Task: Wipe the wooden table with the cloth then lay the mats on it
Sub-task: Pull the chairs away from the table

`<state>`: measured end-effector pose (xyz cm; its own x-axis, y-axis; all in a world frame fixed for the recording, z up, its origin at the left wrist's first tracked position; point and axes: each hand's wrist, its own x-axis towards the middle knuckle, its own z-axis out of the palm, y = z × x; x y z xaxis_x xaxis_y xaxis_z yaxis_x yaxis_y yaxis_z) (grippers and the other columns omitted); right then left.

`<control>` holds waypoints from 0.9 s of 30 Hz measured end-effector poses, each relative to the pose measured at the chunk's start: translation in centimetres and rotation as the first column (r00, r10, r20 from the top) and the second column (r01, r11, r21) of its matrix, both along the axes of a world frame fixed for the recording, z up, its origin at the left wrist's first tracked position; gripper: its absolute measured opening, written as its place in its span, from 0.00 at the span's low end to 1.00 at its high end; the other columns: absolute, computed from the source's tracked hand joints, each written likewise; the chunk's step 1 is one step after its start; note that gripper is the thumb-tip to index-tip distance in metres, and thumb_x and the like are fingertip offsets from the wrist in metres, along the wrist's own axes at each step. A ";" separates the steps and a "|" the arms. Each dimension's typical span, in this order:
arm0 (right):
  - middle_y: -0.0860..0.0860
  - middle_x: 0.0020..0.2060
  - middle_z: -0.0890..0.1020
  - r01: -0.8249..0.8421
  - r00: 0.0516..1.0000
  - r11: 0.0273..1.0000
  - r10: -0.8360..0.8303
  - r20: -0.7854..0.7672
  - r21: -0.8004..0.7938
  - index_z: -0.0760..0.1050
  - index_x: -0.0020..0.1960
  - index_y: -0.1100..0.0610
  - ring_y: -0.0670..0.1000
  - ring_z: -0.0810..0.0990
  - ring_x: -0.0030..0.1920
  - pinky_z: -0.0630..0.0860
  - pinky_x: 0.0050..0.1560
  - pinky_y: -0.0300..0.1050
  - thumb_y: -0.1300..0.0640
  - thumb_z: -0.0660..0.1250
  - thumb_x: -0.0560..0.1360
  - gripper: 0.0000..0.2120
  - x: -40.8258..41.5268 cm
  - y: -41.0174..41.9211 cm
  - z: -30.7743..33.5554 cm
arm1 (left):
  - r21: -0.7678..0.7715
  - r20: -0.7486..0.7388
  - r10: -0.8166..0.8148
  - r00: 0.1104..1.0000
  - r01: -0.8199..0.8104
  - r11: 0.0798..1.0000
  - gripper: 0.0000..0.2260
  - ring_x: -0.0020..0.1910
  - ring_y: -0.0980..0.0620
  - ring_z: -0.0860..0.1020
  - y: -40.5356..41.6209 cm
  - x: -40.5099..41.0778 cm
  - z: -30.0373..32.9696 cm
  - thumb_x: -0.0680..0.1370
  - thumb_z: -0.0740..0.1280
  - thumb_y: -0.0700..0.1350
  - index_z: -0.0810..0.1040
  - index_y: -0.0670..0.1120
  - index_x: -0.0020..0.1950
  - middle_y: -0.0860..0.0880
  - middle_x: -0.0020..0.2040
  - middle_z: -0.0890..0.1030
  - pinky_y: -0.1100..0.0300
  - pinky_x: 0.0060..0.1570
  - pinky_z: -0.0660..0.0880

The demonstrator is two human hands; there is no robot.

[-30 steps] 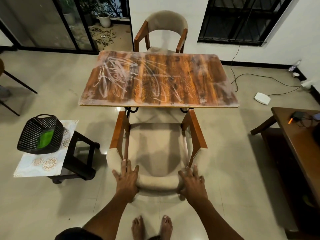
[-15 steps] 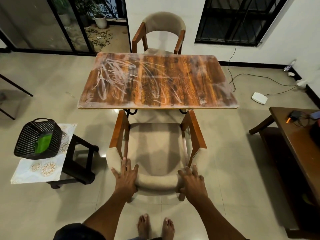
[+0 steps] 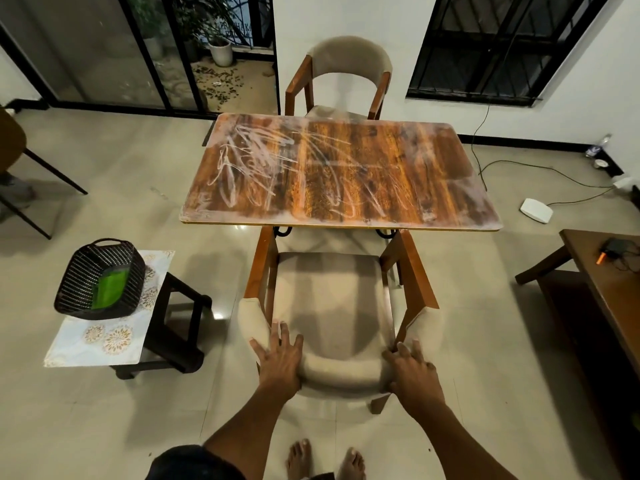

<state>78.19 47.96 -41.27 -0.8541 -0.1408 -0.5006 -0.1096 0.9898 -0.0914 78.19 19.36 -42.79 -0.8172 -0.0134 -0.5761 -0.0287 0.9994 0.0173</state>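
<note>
Two hands are sitting on the padded backrest of the near chair [image 3: 332, 306], which is standing just in front of the wooden table [image 3: 341, 174]. L hand [image 3: 280, 360] is lying on the backrest's left curve w/ fingers spread fwd over the top; thumb is tucked round the cushion, so it's gripping the chair. R hand [image 3: 412, 370] is doing the same on the right curve, fingers curling over the top edge beside the wooden upright, gripping too.

Table top is showing white smeary streaks, thickest on the left half and along the edges. A second chair [image 3: 346, 74] is standing at the far side, its seat partly under the table.

To the left, well apart from the table, a dark stool [image 3: 180, 327] is carrying the patterned mats [image 3: 104, 337], which are overhanging its edge. A black woven basket [image 3: 100, 278] is sitting tilted on the mats, w/ the green cloth [image 3: 110, 285] inside it.

At right, a brown side table [image 3: 609, 282] is holding a small dark device & cables. Bare feet [image 3: 325, 460] are showing at the bottom, on the tiled floor.
</note>
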 end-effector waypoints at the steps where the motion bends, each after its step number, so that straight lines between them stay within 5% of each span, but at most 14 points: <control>1: 0.52 0.84 0.59 0.000 1.000 1.000 0.001 -0.002 0.006 0.63 0.81 0.44 0.63 0.48 0.86 0.64 0.79 0.62 0.46 0.71 0.80 0.32 -0.1 0.0 0.1 | -0.006 -0.005 0.001 1.000 -0.001 1.000 0.47 0.84 0.34 0.35 0.1 -0.1 0.0 0.78 0.76 0.51 0.48 0.50 0.87 0.39 0.86 0.40 0.20 0.75 0.44; 14: 0.53 0.86 0.55 0.019 0.998 0.999 -0.016 0.065 -0.039 0.61 0.82 0.47 0.64 0.44 0.86 0.60 0.81 0.66 0.46 0.75 0.78 0.37 -0.5 -0.1 0.7 | -0.042 0.025 0.008 1.000 -0.007 0.999 0.46 0.84 0.34 0.35 0.3 -0.5 -0.7 0.78 0.75 0.53 0.49 0.52 0.87 0.39 0.86 0.39 0.20 0.74 0.41; 19: 0.51 0.86 0.54 0.055 0.998 0.980 -0.046 0.051 -0.193 0.57 0.84 0.47 0.58 0.48 0.86 0.60 0.81 0.62 0.36 0.73 0.76 0.44 -0.8 3.1 1.6 | -0.080 0.075 -0.014 0.997 0.020 0.997 0.49 0.85 0.33 0.38 0.7 -0.9 -0.1 0.78 0.76 0.55 0.45 0.51 0.87 0.39 0.86 0.40 0.21 0.76 0.44; 22: 0.53 0.85 0.57 0.131 0.991 0.961 -0.135 -0.001 -0.242 0.56 0.84 0.50 0.58 0.51 0.86 0.62 0.81 0.63 0.27 0.62 0.78 0.43 -1.3 5.8 3.2 | -0.087 0.178 -0.096 0.979 0.113 0.990 0.55 0.85 0.32 0.41 1.8 -2.5 1.0 0.76 0.77 0.59 0.41 0.48 0.87 0.36 0.86 0.43 0.23 0.78 0.46; 25: 0.53 0.86 0.56 0.131 0.985 0.969 -0.152 -0.086 -0.210 0.54 0.85 0.52 0.58 0.51 0.86 0.61 0.80 0.64 0.14 0.32 0.64 0.62 -2.6 9.1 4.3 | 0.012 0.239 -0.206 0.949 0.209 0.978 0.56 0.85 0.34 0.42 5.3 -4.9 3.0 0.75 0.78 0.59 0.40 0.47 0.87 0.37 0.86 0.44 0.26 0.79 0.46; 27: 0.53 0.86 0.57 0.135 0.976 0.978 -0.158 -0.147 -0.158 0.54 0.85 0.52 0.58 0.51 0.86 0.63 0.79 0.64 0.14 0.21 0.57 0.70 -3.8 12.2 4.3 | 0.108 0.209 -0.225 0.952 0.206 0.973 0.57 0.86 0.36 0.41 9.4 -6.6 4.4 0.75 0.77 0.60 0.39 0.46 0.87 0.38 0.86 0.43 0.28 0.80 0.42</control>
